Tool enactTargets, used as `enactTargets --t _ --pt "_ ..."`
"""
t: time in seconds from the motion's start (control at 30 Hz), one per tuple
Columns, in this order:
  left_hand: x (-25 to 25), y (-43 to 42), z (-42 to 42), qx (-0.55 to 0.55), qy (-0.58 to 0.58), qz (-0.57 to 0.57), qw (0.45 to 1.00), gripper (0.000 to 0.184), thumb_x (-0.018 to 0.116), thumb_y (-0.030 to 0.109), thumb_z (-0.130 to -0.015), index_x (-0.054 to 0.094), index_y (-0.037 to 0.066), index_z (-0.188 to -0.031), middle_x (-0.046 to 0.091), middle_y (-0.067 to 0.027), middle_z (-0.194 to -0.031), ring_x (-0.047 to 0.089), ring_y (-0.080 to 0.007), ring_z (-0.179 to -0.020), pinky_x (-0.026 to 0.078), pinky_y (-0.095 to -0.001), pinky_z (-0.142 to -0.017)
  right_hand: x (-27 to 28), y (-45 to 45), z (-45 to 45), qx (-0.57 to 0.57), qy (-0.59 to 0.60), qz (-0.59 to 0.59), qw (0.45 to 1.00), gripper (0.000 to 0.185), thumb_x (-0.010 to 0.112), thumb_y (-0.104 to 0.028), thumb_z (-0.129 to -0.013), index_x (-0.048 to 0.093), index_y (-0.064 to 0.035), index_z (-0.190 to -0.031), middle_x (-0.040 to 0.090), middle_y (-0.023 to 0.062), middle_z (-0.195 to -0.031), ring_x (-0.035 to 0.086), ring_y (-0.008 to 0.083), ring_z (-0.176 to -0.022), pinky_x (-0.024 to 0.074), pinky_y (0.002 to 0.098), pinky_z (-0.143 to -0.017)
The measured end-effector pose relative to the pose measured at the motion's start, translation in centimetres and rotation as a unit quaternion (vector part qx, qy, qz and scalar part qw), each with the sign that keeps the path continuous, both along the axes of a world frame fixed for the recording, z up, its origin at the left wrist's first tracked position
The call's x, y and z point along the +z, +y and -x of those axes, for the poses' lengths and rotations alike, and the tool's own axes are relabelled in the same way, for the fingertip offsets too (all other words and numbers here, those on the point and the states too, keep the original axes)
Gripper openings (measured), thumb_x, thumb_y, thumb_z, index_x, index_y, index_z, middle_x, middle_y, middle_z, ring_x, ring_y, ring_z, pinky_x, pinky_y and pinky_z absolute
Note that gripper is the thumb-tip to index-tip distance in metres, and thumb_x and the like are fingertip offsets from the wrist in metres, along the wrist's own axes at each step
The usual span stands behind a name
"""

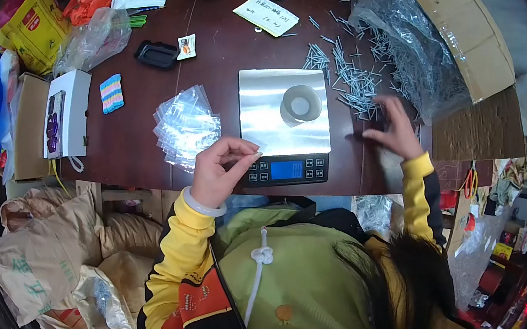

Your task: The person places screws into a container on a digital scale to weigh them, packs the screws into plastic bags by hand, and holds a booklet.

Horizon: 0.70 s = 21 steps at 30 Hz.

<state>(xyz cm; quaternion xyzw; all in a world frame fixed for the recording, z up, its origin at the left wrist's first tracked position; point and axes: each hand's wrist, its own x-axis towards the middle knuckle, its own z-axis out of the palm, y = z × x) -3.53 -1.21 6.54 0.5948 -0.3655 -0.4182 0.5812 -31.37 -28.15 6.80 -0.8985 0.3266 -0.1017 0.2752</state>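
Observation:
My left hand [221,169] is closed in a pinch at the lower left corner of a digital scale [260,109]; what its fingertips hold, if anything, is too small to name. A small round cup [301,104] stands on the scale's steel plate, and the blue display [286,169] is lit. To the right of the scale, my right hand [394,129] has its fingers apart and nothing in them. It is just below a heap of grey nails or screws [355,84]. Clear plastic bags [190,127] lie fanned out left of the scale.
A cardboard box [455,9] lined with clear plastic stands at the right. Along the back are a paper label [265,15] and a black tray [156,54]. A white box [76,112] and a striped bundle [111,94] are at the left. The table's front edge is near me.

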Motion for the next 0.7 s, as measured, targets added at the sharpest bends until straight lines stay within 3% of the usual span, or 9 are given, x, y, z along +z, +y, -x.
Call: enactTargets --t 0.07,0.17,0.2,0.3,0.33,0.47,0.57,0.63,0.7 --pt "0.1 0.2 0.0 -0.004 -0.021 -0.009 1.000 0.010 0.065 -0.001 -0.084 0.059 0.000 -0.092 0.066 -0.0094 -0.098 0.063 -0.0145 -0.094 0.050 -0.0286 -0.085 -1.6 -2.3 -1.3 0.026 0.018 0.167 0.985 0.091 0.084 -0.041 -0.060 0.042 -0.0178 -0.138 0.043 0.0179 -0.135 0.038 0.0411 -0.126 0.0325 0.0468 -0.102" --pt "-0.5 1.1 -0.2 -0.001 -0.046 -0.024 0.999 0.011 0.065 -0.001 -0.085 0.059 -0.001 -0.094 0.066 -0.0085 -0.098 0.063 -0.0141 -0.093 0.050 -0.0279 -0.085 -4.5 -3.8 -4.0 0.090 0.054 0.249 0.963 0.092 0.080 -0.045 -0.064 0.038 -0.0215 -0.141 0.040 0.0185 -0.139 0.036 0.0405 -0.128 0.0306 0.0498 -0.103" --pt "-0.6 1.2 -0.2 0.007 -0.051 -0.024 0.998 0.011 0.065 0.000 -0.085 0.059 -0.001 -0.095 0.066 -0.0085 -0.098 0.063 -0.0139 -0.093 0.050 -0.0277 -0.085 -5.1 -4.2 -4.9 0.095 0.000 0.269 0.959 0.069 0.075 -0.042 -0.071 0.049 -0.0165 -0.131 0.049 0.0162 -0.128 0.042 0.0370 -0.123 0.0348 0.0471 -0.099" --pt "-1.1 1.7 -0.1 0.027 -0.071 -0.019 0.997 0.013 0.065 0.000 -0.085 0.060 -0.001 -0.097 0.066 -0.0080 -0.097 0.064 -0.0130 -0.091 0.051 -0.0265 -0.082 -6.1 -5.6 -6.5 -0.011 0.006 0.210 0.978 0.042 0.072 -0.032 -0.076 0.059 -0.0100 -0.109 0.056 0.0136 -0.111 0.051 0.0338 -0.112 0.0422 0.0419 -0.089" --pt "-1.2 1.7 -0.1 0.032 -0.081 -0.012 0.996 0.013 0.065 0.001 -0.085 0.060 -0.001 -0.097 0.066 -0.0077 -0.095 0.064 -0.0123 -0.088 0.051 -0.0257 -0.079 -6.6 -5.8 -7.1 -0.011 -0.078 0.270 0.960 0.025 0.070 -0.025 -0.078 0.059 -0.0067 -0.091 0.058 0.0123 -0.094 0.059 0.0331 -0.093 0.0475 0.0405 -0.075" --pt "-0.9 1.5 -0.1 0.013 -0.088 -0.027 0.996 0.015 0.064 0.001 -0.086 0.059 -0.001 -0.100 0.067 -0.0090 -0.099 0.064 -0.0140 -0.093 0.050 -0.0274 -0.084 -6.8 -7.4 -8.1 -0.033 -0.104 0.245 0.963 0.026 0.072 -0.025 -0.077 0.061 -0.0036 -0.089 0.062 0.0153 -0.083 0.063 0.0348 -0.071 0.0493 0.0429 -0.063" --pt "-0.6 1.6 -0.1 0.015 -0.095 -0.021 0.995 0.015 0.064 0.001 -0.086 0.059 -0.002 -0.100 0.067 -0.0090 -0.097 0.064 -0.0140 -0.092 0.051 -0.0275 -0.083 -6.2 -9.7 -7.8 -0.091 -0.105 0.134 0.981 0.024 0.072 -0.023 -0.076 0.065 -0.0027 -0.086 0.063 0.0156 -0.074 0.063 0.0301 -0.065 0.0488 0.0381 -0.061" --pt "-0.7 1.7 -0.2 0.015 -0.101 -0.025 0.994 0.015 0.064 0.001 -0.086 0.059 -0.002 -0.100 0.067 -0.0093 -0.098 0.064 -0.0139 -0.092 0.051 -0.0276 -0.082 -6.2 -11.9 -7.5 -0.126 -0.112 -0.084 0.982 0.025 0.071 -0.026 -0.081 0.067 -0.0017 -0.084 0.062 0.0037 -0.068 0.057 0.0150 -0.057 0.0467 0.0288 -0.056" --pt "-0.7 1.5 -0.2 0.012 -0.106 -0.026 0.994 0.015 0.064 0.001 -0.086 0.059 -0.002 -0.100 0.067 -0.0093 -0.097 0.064 -0.0138 -0.092 0.051 -0.0277 -0.082 -5.1 -11.6 -7.0 -0.174 -0.205 -0.389 0.881 0.026 0.064 -0.029 -0.089 0.064 -0.0027 -0.094 0.059 0.0005 -0.074 0.053 0.0107 -0.056 0.0428 0.0218 -0.051"
